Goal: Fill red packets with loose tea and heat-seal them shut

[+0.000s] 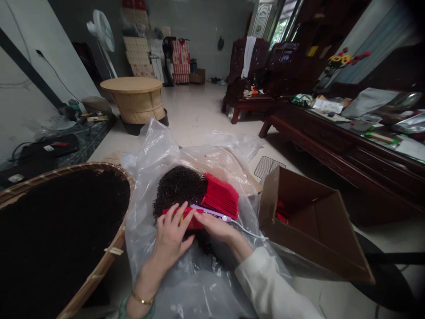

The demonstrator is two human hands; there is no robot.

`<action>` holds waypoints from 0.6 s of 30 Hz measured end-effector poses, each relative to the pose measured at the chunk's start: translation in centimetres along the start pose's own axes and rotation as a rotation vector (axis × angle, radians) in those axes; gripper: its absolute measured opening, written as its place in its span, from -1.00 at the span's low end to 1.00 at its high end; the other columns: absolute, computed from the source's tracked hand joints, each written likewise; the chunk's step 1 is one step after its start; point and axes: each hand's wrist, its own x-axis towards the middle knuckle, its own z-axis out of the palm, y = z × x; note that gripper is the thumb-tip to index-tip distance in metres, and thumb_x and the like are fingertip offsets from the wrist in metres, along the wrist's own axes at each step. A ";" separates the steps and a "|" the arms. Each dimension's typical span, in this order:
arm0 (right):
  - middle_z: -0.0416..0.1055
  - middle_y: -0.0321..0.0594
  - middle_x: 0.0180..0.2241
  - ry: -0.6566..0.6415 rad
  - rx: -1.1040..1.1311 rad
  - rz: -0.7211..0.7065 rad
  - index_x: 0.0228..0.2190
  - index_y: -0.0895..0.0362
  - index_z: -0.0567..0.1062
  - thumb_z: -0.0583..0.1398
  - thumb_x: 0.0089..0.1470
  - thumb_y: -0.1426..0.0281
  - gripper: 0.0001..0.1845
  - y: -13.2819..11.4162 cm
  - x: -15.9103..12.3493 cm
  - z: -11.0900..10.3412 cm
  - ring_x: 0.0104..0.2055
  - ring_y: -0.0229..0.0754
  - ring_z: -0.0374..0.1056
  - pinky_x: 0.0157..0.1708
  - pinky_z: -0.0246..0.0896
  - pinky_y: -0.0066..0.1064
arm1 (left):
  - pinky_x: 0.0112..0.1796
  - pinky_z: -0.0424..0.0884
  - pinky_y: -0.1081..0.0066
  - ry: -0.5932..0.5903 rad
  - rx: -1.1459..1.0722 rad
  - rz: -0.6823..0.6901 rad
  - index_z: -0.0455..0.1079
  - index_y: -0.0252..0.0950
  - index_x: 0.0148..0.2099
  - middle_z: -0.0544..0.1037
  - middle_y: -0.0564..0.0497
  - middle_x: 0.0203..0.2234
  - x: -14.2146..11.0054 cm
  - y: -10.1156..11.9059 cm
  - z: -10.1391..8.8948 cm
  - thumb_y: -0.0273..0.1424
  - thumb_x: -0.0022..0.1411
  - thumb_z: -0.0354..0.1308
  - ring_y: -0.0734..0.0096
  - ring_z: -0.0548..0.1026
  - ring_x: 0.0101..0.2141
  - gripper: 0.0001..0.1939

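A small red packet lies across the middle under both my hands. My left hand rests over its left part, fingers spread on top and the thumb on the near side. At its right end my right hand closes on the packet, some fingers hidden. Just behind the right hand is a slim purple hair straightener with a white cord. Beyond it stands a row of red packets, beside a heap of dark, thin dried pieces. All of this sits on clear plastic sheeting.
A wide woven tray of dark loose material stands at my left. To the right is an open cardboard box with something red inside. Farther off are a round wooden table, a dark wooden table with clutter, and a fan.
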 end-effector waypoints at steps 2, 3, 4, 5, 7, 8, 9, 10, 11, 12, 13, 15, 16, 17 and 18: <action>0.56 -0.13 -0.20 -0.015 -0.079 -0.025 -0.22 0.13 0.60 0.10 0.05 -0.19 -0.32 -0.7 0.5 0.0 -0.08 -0.09 0.44 0.17 0.16 -0.08 | 0.00 0.29 0.08 -0.025 0.018 -0.004 0.25 -0.21 0.26 0.39 -0.20 0.19 0.1 -0.2 0.3 -0.51 0.13 0.16 -0.02 0.36 0.11 -0.37; 0.56 -0.15 -0.24 -0.022 -0.120 -0.036 -0.25 0.13 0.60 0.07 0.07 -0.20 -0.31 -1.0 0.8 0.1 -0.09 -0.09 0.43 0.14 0.19 -0.09 | -0.02 0.31 0.10 -0.018 0.009 -0.026 0.25 -0.22 0.26 0.41 -0.20 0.17 0.2 -0.4 0.5 -0.54 0.12 0.15 0.01 0.38 0.08 -0.37; 0.56 -0.16 -0.27 -0.023 -0.158 -0.047 -0.28 0.14 0.61 0.04 0.09 -0.20 -0.31 -1.2 1.2 0.1 -0.09 -0.10 0.43 0.12 0.22 -0.11 | -0.04 0.33 0.11 -0.009 -0.008 -0.050 0.26 -0.23 0.25 0.43 -0.20 0.15 0.3 -0.6 0.7 -0.57 0.10 0.14 0.02 0.40 0.06 -0.37; 0.55 -0.18 -0.29 -0.028 -0.193 -0.054 -0.31 0.14 0.61 0.02 0.10 -0.19 -0.30 -1.4 1.5 0.1 -0.11 -0.10 0.42 0.10 0.24 -0.14 | -0.06 0.35 0.12 0.004 -0.033 -0.072 0.28 -0.24 0.23 0.46 -0.20 0.13 0.4 -0.9 1.0 -0.58 0.09 0.15 0.02 0.41 0.04 -0.38; 0.55 -0.19 -0.31 -0.058 -0.265 -0.065 -0.35 0.14 0.60 0.00 0.13 -0.18 -0.31 -1.5 2.2 0.1 -0.16 -0.12 0.42 0.04 0.30 -0.17 | -0.07 0.37 0.12 0.038 -0.099 -0.107 0.31 -0.25 0.19 0.51 -0.17 0.07 0.5 -1.5 1.4 -0.58 0.07 0.16 0.02 0.43 0.01 -0.41; 0.55 -0.20 -0.32 -0.072 -0.300 -0.077 -0.36 0.14 0.59 -0.01 0.14 -0.17 -0.31 -1.6 2.5 0.1 -0.20 -0.13 0.42 0.00 0.32 -0.19 | -0.07 0.38 0.12 0.064 -0.135 -0.125 0.33 -0.25 0.16 0.53 -0.16 0.03 0.5 -1.8 1.7 -0.58 0.06 0.17 0.03 0.44 -0.01 -0.43; 0.55 -0.21 -0.33 -0.083 -0.333 -0.095 -0.37 0.14 0.59 -0.02 0.16 -0.16 -0.32 -1.7 2.7 0.1 -0.22 -0.15 0.42 -0.04 0.35 -0.21 | -0.06 0.39 0.13 0.096 -0.171 -0.145 0.35 -0.25 0.13 0.55 -0.15 -0.01 0.5 -2.0 1.9 -0.57 0.06 0.18 0.04 0.45 -0.03 -0.45; 0.55 -0.23 -0.35 -0.088 -0.363 -0.119 -0.38 0.13 0.59 -0.02 0.17 -0.14 -0.33 -1.8 2.9 0.1 -0.24 -0.16 0.42 -0.07 0.37 -0.22 | -0.05 0.40 0.13 0.130 -0.204 -0.168 0.37 -0.25 0.11 0.57 -0.13 -0.05 0.5 -2.2 2.1 -0.55 0.06 0.19 0.06 0.46 -0.06 -0.48; 0.55 -0.25 -0.36 -0.091 -0.390 -0.140 -0.39 0.12 0.59 -0.01 0.17 -0.13 -0.35 -2.0 3.0 0.1 -0.25 -0.16 0.43 -0.09 0.38 -0.23 | -0.05 0.40 0.14 0.160 -0.232 -0.196 0.39 -0.25 0.08 0.58 -0.12 -0.08 0.4 -2.3 2.3 -0.53 0.06 0.20 0.07 0.46 -0.08 -0.51; 0.55 -0.26 -0.38 -0.094 -0.411 -0.155 -0.40 0.11 0.59 0.01 0.17 -0.12 -0.37 -2.3 3.1 0.0 -0.25 -0.16 0.43 -0.10 0.38 -0.24 | -0.05 0.41 0.14 0.183 -0.256 -0.228 0.40 -0.24 0.06 0.59 -0.11 -0.11 0.3 -2.5 2.4 -0.51 0.06 0.22 0.08 0.46 -0.10 -0.53; 0.56 -0.26 -0.38 -0.104 -0.416 -0.157 -0.40 0.10 0.59 0.01 0.17 -0.12 -0.38 -2.6 3.1 -0.1 -0.24 -0.16 0.44 -0.09 0.38 -0.23 | -0.06 0.42 0.14 0.199 -0.277 -0.265 0.42 -0.22 0.05 0.60 -0.10 -0.14 0.3 -2.6 2.5 -0.48 0.06 0.23 0.08 0.47 -0.12 -0.55; 0.57 -0.22 -0.35 -0.117 -0.370 -0.136 -0.36 0.13 0.60 -0.04 0.20 -0.12 -0.33 -3.4 3.3 -0.6 -0.23 -0.14 0.47 -0.06 0.37 -0.20 | -0.07 0.42 0.15 0.223 -0.313 -0.351 0.44 -0.20 0.02 0.59 -0.09 -0.16 0.2 -2.8 2.5 -0.43 0.07 0.24 0.10 0.47 -0.13 -0.58; 0.58 -0.17 -0.33 -0.083 -0.335 -0.131 -0.31 0.16 0.60 -0.09 0.23 -0.11 -0.29 -3.8 3.5 -1.0 -0.22 -0.12 0.49 -0.05 0.37 -0.19 | -0.07 0.43 0.16 0.238 -0.330 -0.396 0.44 -0.20 0.02 0.59 -0.09 -0.17 0.2 -2.9 2.5 -0.40 0.06 0.25 0.10 0.47 -0.14 -0.59; 0.58 -0.12 -0.30 -0.011 -0.321 -0.136 -0.26 0.19 0.59 -0.13 0.26 -0.08 -0.28 -4.2 3.8 -1.5 -0.20 -0.11 0.50 -0.04 0.37 -0.18 | -0.08 0.43 0.17 0.255 -0.347 -0.442 0.45 -0.20 0.01 0.58 -0.09 -0.18 0.2 -3.0 2.5 -0.37 0.06 0.26 0.11 0.48 -0.14 -0.59; 0.58 -0.08 -0.25 0.084 -0.350 -0.149 -0.21 0.21 0.58 -0.14 0.29 -0.02 -0.30 -4.5 4.2 -2.1 -0.17 -0.10 0.50 -0.03 0.36 -0.18 | -0.08 0.44 0.18 0.272 -0.364 -0.484 0.46 -0.21 0.00 0.58 -0.09 -0.18 0.2 -3.1 2.5 -0.34 0.05 0.28 0.12 0.48 -0.15 -0.59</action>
